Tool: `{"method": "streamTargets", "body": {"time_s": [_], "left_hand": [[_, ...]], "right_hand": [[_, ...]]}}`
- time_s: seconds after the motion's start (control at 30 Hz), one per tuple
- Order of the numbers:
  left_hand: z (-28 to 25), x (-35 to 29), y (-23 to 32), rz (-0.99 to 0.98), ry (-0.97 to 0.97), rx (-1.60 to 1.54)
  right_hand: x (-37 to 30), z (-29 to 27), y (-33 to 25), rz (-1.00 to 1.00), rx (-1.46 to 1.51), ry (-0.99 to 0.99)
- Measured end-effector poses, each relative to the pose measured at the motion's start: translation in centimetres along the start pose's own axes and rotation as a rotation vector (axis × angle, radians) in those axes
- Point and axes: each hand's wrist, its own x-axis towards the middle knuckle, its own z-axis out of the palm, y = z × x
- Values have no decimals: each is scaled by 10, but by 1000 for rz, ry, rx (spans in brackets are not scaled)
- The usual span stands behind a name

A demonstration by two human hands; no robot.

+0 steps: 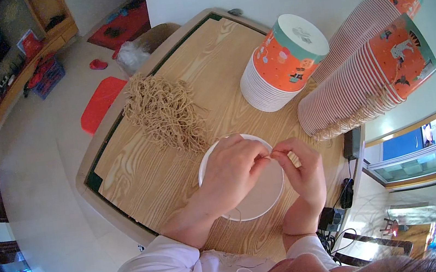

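Both my hands meet above an open white paper tub [262,199], seen from above on the wood-grain table. My left hand [235,164] is closed, its thumb and forefinger pinched against those of my right hand [304,168], which is closed too. A thin tan strand seems to be between the fingertips, though it is mostly hidden. One thin strand also shows against the tub's near rim. Beyond the tub, to the left, lies a loose tangled heap of tan string [165,112].
Upside-down stacked orange-and-green paper tubs [282,61] stand at the back. Two longer stacks lean right, the nearer one [354,82] with tan string draped along its side. Black adapters and cables [331,220] sit at the right edge. A red stool [102,104] stands beyond the table's left edge.
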Motion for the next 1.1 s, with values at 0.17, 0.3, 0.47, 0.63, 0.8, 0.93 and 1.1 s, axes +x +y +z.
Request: {"method": "streamTargets", "body": {"time_s": [0.17,0.3,0.47,0.63,0.8,0.93,1.1], "left_hand": [[-3,3,-5,27,53,-58],[-4,2,-8,74,49,-34],[-7,1,-9,60,23,-28],[-7,-2,-11,106,-17,62],[-8,5,-6,122,-78,223],[-3,14,-19,112,-160,443],[10,16,-31,134,-213,513]], "right_hand": [[1,-7,4,11,1,9],[3,-6,-3,-38,30,-11],[2,-7,4,-127,4,-42],[7,-4,14,-162,-33,-94],[10,1,21,-79,-125,-121],[14,-5,32,74,-92,-91],[14,-2,62,120,-240,-76]]}}
